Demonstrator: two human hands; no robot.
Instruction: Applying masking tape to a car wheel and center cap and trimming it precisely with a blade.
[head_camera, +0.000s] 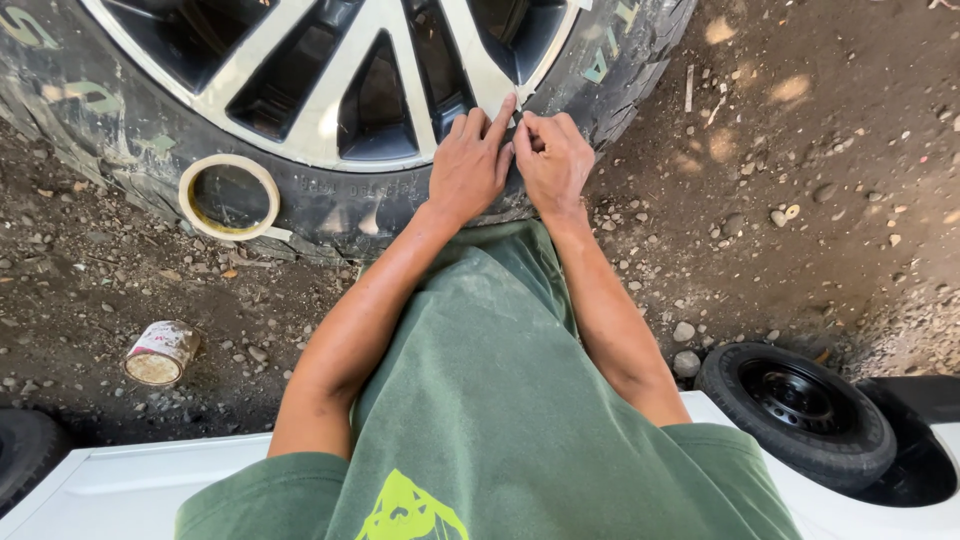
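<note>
Pressing masking tape strip (519, 108) onto the silver rim (300, 120) at upper centre, left hand (468, 165) flat with forefinger extended, right hand (552, 160) pinching the strip's end. Lying against the tyre (120, 150) at left: a tape roll (230, 197). Resting on dirt at lower left: a can (160, 352).

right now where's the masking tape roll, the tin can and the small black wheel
masking tape roll (229, 197): head view, on the left side of its cream ring
tin can (160, 352): head view, on its side wall
small black wheel (797, 411): head view, on its tyre tread
</note>
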